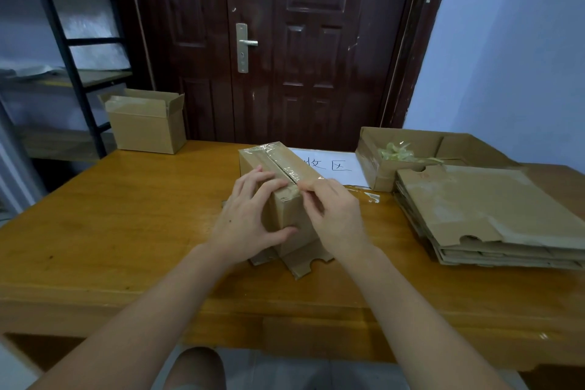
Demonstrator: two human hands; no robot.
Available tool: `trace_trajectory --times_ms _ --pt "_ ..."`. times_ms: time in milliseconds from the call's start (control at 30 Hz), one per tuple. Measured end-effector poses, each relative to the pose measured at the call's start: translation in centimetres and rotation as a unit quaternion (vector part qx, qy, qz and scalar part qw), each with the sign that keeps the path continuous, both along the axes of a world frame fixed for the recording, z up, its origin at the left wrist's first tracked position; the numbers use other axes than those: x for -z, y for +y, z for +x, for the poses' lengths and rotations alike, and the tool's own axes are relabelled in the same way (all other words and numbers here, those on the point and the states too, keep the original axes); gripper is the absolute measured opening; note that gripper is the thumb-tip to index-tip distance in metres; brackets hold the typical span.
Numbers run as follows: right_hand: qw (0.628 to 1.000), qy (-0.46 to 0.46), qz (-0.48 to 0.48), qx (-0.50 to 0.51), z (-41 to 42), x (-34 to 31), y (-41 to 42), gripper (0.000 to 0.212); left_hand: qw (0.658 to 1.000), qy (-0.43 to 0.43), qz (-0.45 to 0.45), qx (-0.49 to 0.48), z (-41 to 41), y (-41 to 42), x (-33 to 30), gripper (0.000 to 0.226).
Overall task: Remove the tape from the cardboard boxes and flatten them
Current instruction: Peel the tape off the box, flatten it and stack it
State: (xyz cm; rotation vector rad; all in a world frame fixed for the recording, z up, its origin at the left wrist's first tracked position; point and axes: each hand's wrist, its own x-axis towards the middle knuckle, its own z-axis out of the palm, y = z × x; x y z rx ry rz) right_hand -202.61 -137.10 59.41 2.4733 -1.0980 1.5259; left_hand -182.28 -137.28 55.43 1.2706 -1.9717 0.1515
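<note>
I had the taped box (281,187) at the middle of the surface (126,215), just in front of the paper sign (332,165). My left hand (250,218) clasped it to steady it, while my right hand (332,215) fingers pinched the tape (292,191) end, presumably to peel. The sign read "收区", partly hidden.

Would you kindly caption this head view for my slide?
Left hand steadies taped box while right hand picks at its tape.
</note>
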Motion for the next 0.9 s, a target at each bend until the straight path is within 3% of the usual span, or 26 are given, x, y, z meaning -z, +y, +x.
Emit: trace_trajectory --times_ms 367,667,900 --pt "0.988 0.059 0.123 -0.065 -0.2 -1.4 -0.3 0.008 1.0 0.006 -0.005 0.001 -0.4 0.2 0.0 0.085" --pt "0.978 0.112 0.154 -0.086 -1.2 -3.7 -0.6 0.02 1.0 -0.002 0.031 -0.001 -0.2 0.6 -0.7 0.086" --pt "0.974 0.015 0.218 -0.057 0.1 -3.3 -0.3 0.017 1.0 0.001 0.011 0.003 -0.1 0.4 -0.3 0.085"
